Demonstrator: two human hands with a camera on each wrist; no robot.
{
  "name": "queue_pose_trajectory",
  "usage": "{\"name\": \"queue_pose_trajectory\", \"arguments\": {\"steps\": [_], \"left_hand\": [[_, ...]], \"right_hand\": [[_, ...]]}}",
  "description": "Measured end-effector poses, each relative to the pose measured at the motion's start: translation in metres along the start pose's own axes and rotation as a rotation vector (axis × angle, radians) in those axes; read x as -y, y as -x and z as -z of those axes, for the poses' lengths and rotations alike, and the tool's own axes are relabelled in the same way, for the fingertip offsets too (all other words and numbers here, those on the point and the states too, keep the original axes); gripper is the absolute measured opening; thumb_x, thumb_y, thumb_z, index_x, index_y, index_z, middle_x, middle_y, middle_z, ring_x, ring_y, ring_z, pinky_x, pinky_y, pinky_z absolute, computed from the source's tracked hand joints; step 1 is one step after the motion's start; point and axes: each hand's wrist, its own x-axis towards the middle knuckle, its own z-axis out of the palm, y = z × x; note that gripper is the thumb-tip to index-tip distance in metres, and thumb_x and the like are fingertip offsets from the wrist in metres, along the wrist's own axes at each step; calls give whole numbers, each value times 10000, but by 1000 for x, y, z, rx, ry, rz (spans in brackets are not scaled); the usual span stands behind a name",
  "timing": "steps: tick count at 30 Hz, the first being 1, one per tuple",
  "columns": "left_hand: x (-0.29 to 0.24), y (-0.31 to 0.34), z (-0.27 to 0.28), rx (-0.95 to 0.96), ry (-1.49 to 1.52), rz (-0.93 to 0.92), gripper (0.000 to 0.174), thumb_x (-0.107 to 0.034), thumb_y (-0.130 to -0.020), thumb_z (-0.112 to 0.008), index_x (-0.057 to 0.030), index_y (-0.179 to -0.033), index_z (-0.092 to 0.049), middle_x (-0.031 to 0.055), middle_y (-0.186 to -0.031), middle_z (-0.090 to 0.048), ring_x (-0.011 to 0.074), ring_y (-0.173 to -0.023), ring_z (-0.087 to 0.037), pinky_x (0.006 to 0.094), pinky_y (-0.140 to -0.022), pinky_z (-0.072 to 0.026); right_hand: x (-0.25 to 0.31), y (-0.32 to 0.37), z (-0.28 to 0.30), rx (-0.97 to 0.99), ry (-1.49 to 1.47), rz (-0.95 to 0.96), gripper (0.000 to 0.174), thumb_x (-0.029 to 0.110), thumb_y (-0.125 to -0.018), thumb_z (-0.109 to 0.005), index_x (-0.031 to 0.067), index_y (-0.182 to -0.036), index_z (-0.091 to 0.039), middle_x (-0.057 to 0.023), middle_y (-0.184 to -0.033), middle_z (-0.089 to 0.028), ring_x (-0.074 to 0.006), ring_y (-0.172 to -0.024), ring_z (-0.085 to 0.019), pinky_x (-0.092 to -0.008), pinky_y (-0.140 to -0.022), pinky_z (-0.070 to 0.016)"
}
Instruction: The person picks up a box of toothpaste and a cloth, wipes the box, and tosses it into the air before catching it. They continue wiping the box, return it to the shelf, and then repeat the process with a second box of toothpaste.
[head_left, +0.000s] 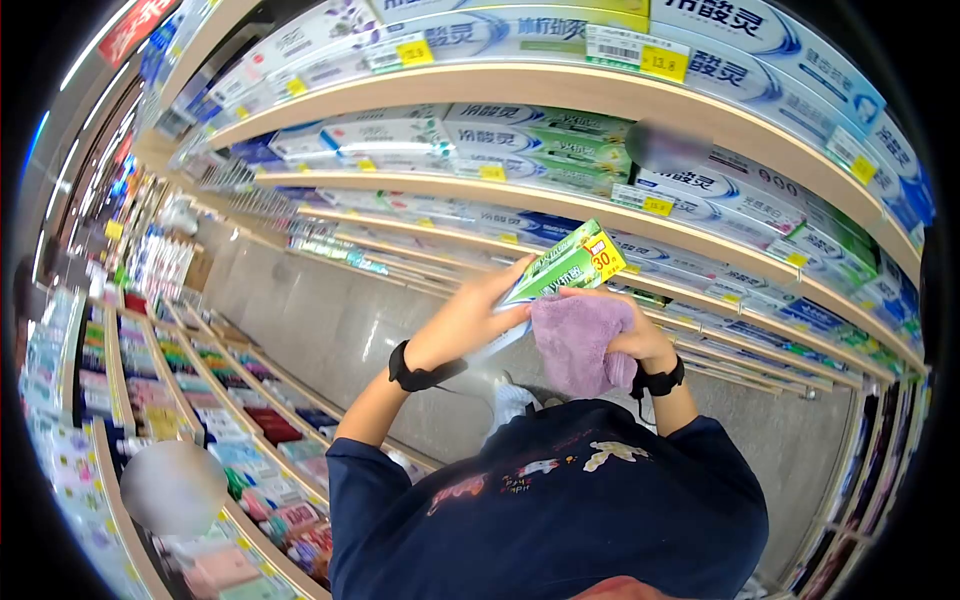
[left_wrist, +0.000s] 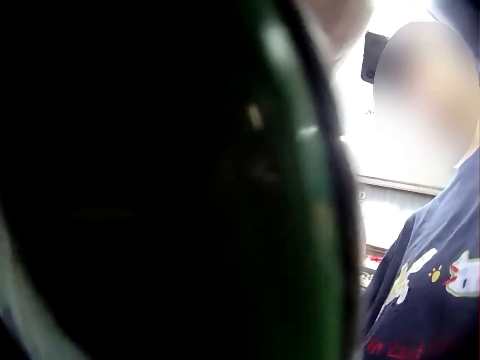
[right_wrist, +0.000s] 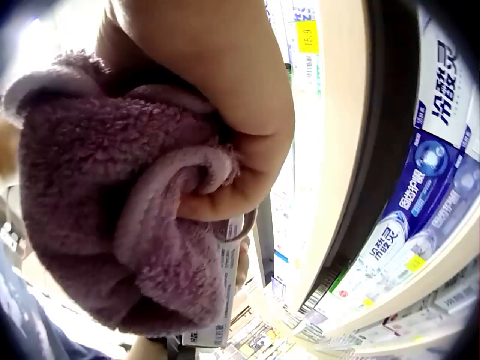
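Observation:
A green and white toothpaste box with a yellow corner is held in front of the chest. The left hand grips its left side, fingers around it. A purple fluffy cloth is bunched in the right hand, against the box's lower edge. In the right wrist view the right hand has its fingers curled into the cloth, and part of a white box shows behind it. A dark green surface fills much of the left wrist view, hiding the left hand's fingers.
Shelves of toothpaste boxes with wooden edges and yellow price tags rise in front. More shelves of packets stand at the left and behind. Grey floor runs between them.

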Motion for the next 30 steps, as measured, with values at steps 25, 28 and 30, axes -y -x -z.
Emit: {"name": "queue_pose_trajectory", "arguments": {"steps": [25, 28, 30], "left_hand": [[151, 17, -14, 300, 65, 129, 505, -189, -724, -691, -54, -1175, -510, 173, -919, -631, 252, -763, -625, 311, -669, -481], [191, 14, -48, 408, 120, 144, 516, -188, -730, -683, -67, -1197, -498, 179, -963, -626, 303, -801, -621, 356, -711, -482], [209, 8, -70, 401, 116, 85, 484, -180, -735, -684, -53, -1165, -501, 181, -885, -621, 290, -748, -613, 354, -670, -478]], "right_hand": [[-98, 67, -26, -762, -30, -281, 473, 34, -651, -628, 6, -1114, -540, -55, -1039, -587, -149, -974, -544, -285, -869, -424], [-144, 88, -23, -907, 44, -465, 472, 85, -648, -657, 15, -1105, -562, -105, -1137, -551, -174, -1037, -521, -297, -890, -414], [-182, 103, -15, -970, 145, -419, 476, 106, -644, -666, 18, -1102, -571, -137, -1202, -506, -200, -1102, -479, -310, -911, -400]]}}
